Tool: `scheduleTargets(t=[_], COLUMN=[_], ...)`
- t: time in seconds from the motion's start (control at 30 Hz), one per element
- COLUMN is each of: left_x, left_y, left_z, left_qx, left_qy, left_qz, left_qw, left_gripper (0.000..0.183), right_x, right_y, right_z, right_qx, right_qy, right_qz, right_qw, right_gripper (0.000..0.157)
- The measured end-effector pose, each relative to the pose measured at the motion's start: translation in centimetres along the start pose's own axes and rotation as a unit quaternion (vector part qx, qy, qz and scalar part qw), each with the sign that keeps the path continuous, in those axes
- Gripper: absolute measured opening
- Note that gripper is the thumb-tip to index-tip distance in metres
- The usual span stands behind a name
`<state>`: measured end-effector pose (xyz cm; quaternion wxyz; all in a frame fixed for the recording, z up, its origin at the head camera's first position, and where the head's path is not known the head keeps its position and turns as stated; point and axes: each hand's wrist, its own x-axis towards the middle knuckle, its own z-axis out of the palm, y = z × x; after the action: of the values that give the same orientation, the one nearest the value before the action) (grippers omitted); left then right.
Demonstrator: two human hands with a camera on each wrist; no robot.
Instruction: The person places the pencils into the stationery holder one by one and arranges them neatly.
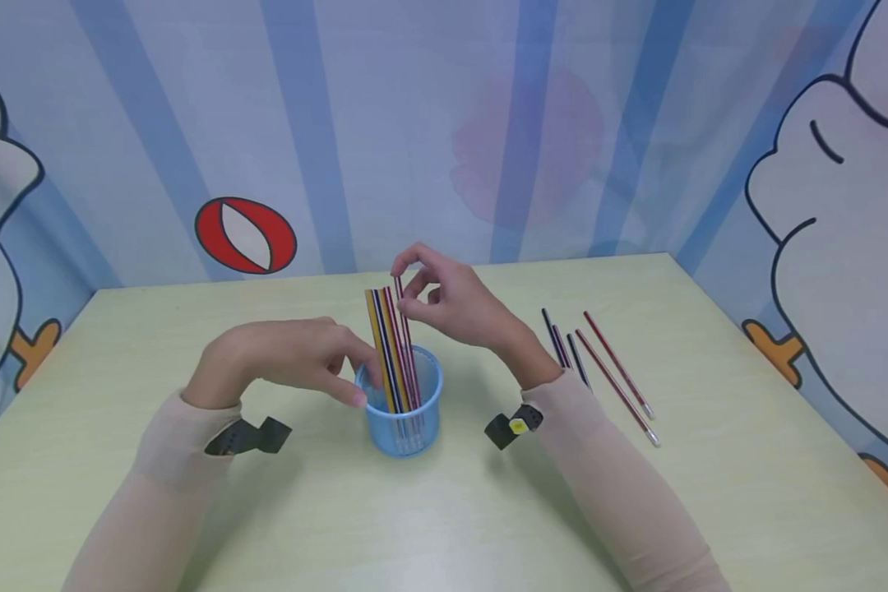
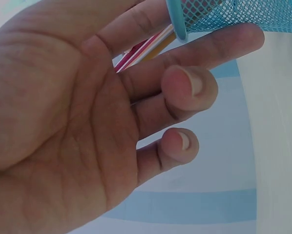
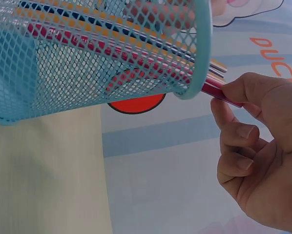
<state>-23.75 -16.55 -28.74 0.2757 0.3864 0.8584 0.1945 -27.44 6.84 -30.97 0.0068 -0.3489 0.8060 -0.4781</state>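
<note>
Head view, cup: a round light blue mesh cup (image 1: pixel 380 432) stands upright on the pale yellow-green table (image 1: pixel 444 526), between the two hands.
Head view, bundle: slim straight striped pencils (image 1: pixel 386 345) in yellow, navy and red lean together inside the cup, tops well above its rim.
Head view, right hand: the right hand (image 1: pixel 447 300) pinches the upper end of a dark red striped pencil (image 1: pixel 405 329), whose lower part is in the cup.
Head view, left hand: the left hand (image 1: pixel 296 353) grips the cup at its left rim.
Head view, loose pencils: two red pencils with white ends (image 1: pixel 617 362) lie on the table at the right; beside them, dark pencils (image 1: pixel 551 329) are partly covered by the right arm's thin beige sleeve (image 1: pixel 622 493).
Head view, backdrop: a smooth blue-striped sheet (image 1: pixel 414 123) rises behind the table, printed with a red and white oval (image 1: pixel 210 238).
Left wrist view, fingers: one finger stretches along the outside of the mesh; another disappears behind the rim, its tip hidden.
Right wrist view, grasp: thumb and index finger meet on a reddish pencil end just beyond the thick smooth rim.
Right wrist view, weave: diamond-shaped openings show the pencils through the wall; orange lettering (image 3: pixel 274 58) marks the sheet behind.
</note>
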Motion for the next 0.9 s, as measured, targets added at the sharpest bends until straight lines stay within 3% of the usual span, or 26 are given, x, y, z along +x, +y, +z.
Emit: scheduleTargets(t=[0.33, 0.57, 0.9], left_x=[0.3, 0.4, 0.5], left_y=[0.2, 0.1, 0.2], left_z=[0.1, 0.2, 0.2], left_qx=[0.009, 0.016, 0.02], left_qy=[-0.007, -0.004, -0.004], left_qz=[0.002, -0.006, -0.003], left_qw=[0.9999, 0.9998, 0.9998], left_gripper=[0.019, 0.019, 0.023], right_x=[-0.1, -0.1, -0.6], right_y=[-0.3, -0.6, -0.2], right_z=[0.2, 0.2, -2.6], right_qx=[-0.035, -0.043, -0.047], right_qy=[0.002, -0.03, -0.053], right_qz=[-0.016, -0.003, 0.024], right_qw=[0.999, 0.999, 0.997], right_gripper=[0.027, 0.028, 0.032])
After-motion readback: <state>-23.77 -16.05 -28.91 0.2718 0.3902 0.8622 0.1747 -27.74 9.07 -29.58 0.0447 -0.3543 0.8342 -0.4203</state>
